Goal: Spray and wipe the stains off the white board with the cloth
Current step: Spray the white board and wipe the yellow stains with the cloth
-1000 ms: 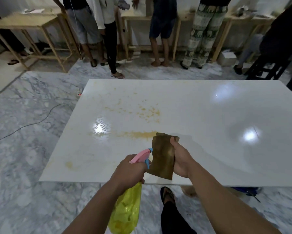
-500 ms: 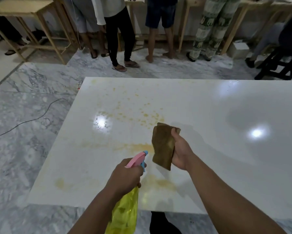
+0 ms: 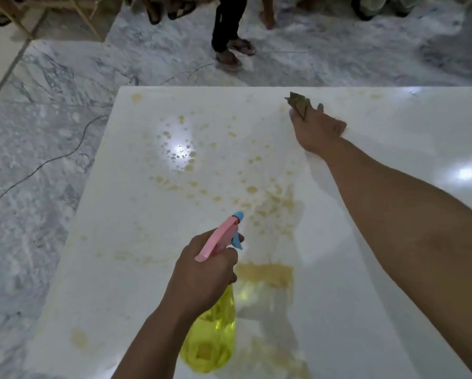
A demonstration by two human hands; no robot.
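While the left hand [image 3: 204,272] wraps its grip around the pink-headed spray bottle [image 3: 211,335], whose clear yellow body holds yellow liquid, over the white board's [image 3: 393,110] near edge, the right hand [image 3: 318,129] pinches the brown cloth [image 3: 297,102] near the far edge, beyond yellow stains [image 3: 256,198].

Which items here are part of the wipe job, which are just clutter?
In use:
- glossy white board with yellowish stains
- brown cloth, right hand
- yellow spray bottle, pink head, left hand

Lying about:
- black floor cable
- wooden table legs
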